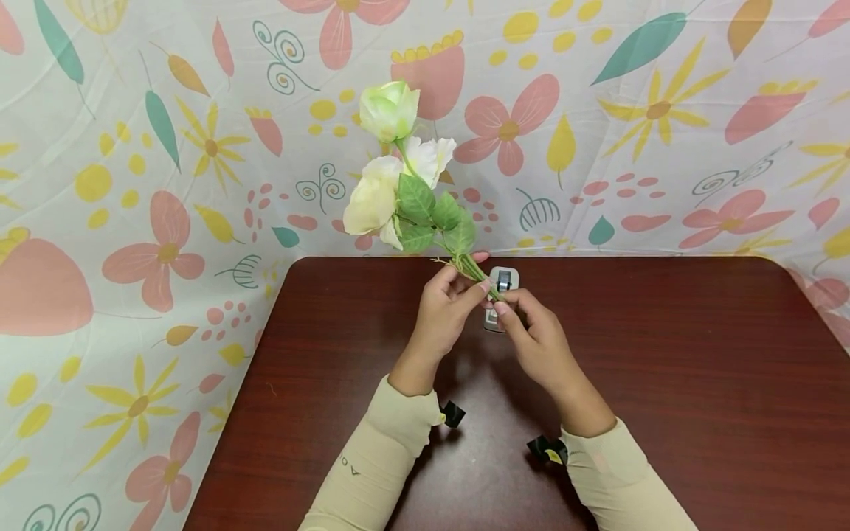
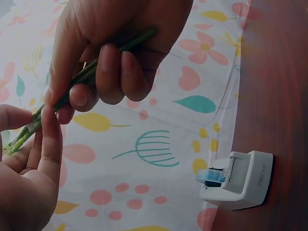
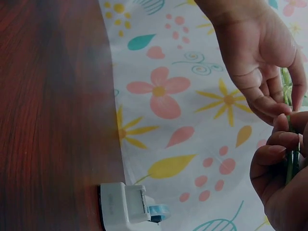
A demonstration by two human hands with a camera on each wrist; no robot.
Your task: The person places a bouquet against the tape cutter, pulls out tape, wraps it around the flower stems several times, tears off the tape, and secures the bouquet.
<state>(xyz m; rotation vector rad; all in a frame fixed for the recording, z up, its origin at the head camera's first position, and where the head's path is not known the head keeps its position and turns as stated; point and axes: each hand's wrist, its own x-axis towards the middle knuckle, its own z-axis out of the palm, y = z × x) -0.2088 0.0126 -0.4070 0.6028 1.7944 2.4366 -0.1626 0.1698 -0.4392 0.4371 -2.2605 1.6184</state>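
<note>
My left hand (image 1: 440, 313) grips the green stems (image 1: 473, 267) of a small bunch of flowers below the leaves (image 1: 416, 199). A pale green rose (image 1: 390, 110) tops the bunch, above a cream rose (image 1: 372, 198) and a white bloom (image 1: 432, 158). Fingers of my right hand (image 1: 543, 343) curl round the lower stems, close beside the left hand; the stem ends (image 2: 142, 38) show past its palm in the left wrist view. A shiny clear patch, like tape, wraps the stems between the hands there. Behind the hands stands a white tape dispenser (image 2: 262, 178), partly hidden in the head view.
The dark red-brown table (image 1: 697, 383) reaches back to a flower-printed cloth (image 1: 558, 44) hung behind it and at the sides. Blue-tinted tape (image 3: 159, 211) sits in the dispenser near the table's far edge. Black wrist mounts (image 1: 454, 414) stick out from both sleeves.
</note>
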